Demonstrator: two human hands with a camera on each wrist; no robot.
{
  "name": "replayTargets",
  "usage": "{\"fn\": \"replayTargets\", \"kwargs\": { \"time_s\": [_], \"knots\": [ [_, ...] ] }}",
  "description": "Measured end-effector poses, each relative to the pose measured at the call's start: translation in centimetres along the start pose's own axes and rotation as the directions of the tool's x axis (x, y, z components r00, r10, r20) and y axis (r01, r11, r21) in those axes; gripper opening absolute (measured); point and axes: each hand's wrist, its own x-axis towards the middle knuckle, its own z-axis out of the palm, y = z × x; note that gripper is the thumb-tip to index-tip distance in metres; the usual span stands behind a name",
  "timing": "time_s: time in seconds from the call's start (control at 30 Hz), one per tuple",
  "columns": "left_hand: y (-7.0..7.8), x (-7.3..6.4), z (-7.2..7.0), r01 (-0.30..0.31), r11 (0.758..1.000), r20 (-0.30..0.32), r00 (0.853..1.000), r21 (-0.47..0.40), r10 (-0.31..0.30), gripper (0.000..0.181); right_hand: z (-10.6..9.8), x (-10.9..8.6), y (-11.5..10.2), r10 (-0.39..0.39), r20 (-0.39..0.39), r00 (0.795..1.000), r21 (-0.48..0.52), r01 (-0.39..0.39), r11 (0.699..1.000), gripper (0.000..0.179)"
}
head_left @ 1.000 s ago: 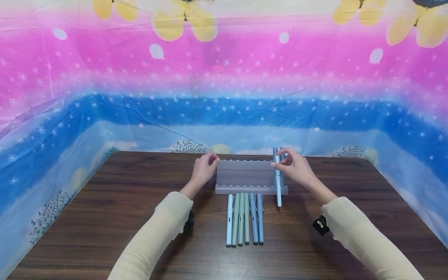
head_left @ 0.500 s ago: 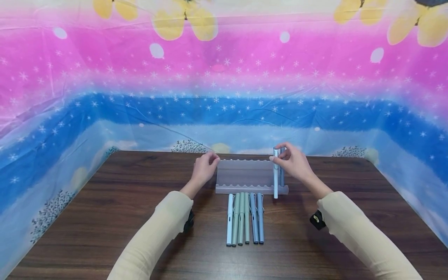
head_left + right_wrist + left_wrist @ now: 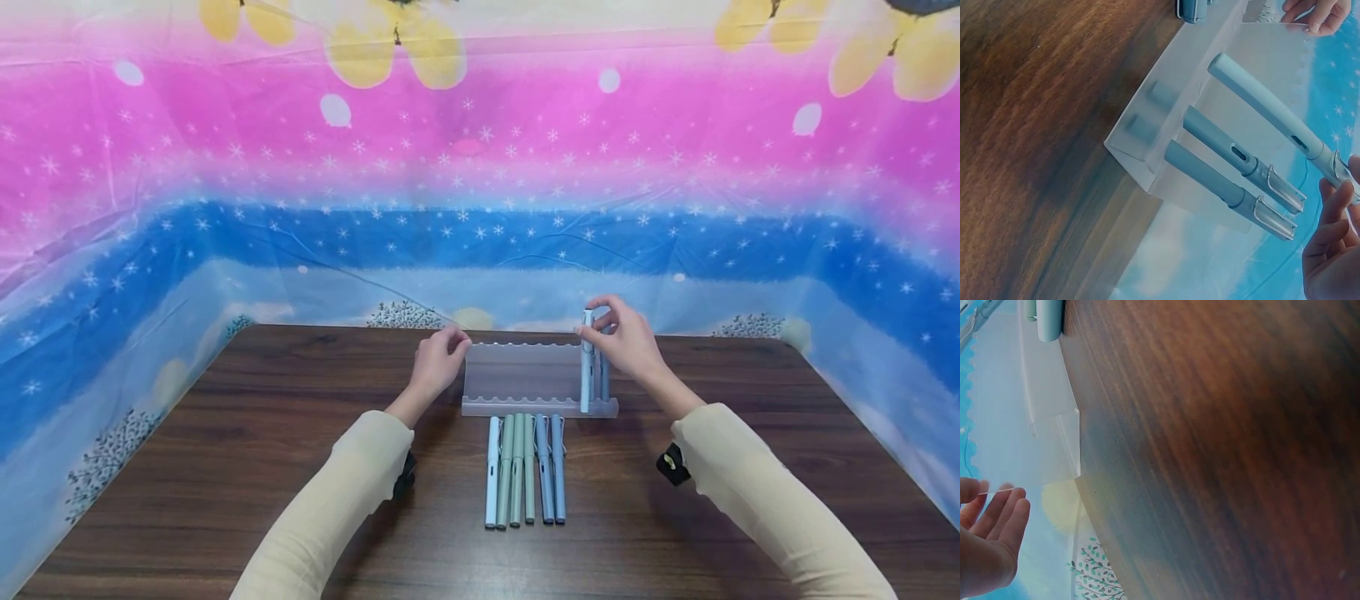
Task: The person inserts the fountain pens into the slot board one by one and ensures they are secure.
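Note:
A translucent pen rack with scalloped edges stands at the back of the table. My left hand pinches its upper left corner between thumb and fingers, as the left wrist view also shows. Near the rack's right end, my right hand holds a light blue pen by its clip end. The pen is nearly upright, its lower end overlapping the rack's front ledge in the head view. Just right of it, two grey-blue pens lean in the rack's notches, partly hidden by my fingers in the head view.
In front of the rack lies a row of pens on the wooden table: one light blue pen, three green pens and two blue pens. A printed cloth hangs close behind the table's far edge.
My right hand has moved the light blue pen left and up, from in front of the standing pens to beside them over the ledge. My left hand stays on the rack's corner.

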Motion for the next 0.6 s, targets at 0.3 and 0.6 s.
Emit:
{"fn": "replayTargets", "kwargs": {
  "time_s": [0.3,0.6],
  "knots": [
    [0.16,-0.12,-0.07,-0.003,1.0,-0.002,1.0,0.002,0.003,0.011,0.18,0.34,-0.15,-0.023,-0.061,0.998,-0.002,0.023,1.0,0.036],
    [0.16,-0.12,-0.13,-0.005,1.0,0.002,1.0,0.001,0.005,0.012,0.68,0.48,0.08,-0.06,-0.127,0.99,-0.044,0.055,0.998,0.033]
  ]
}}
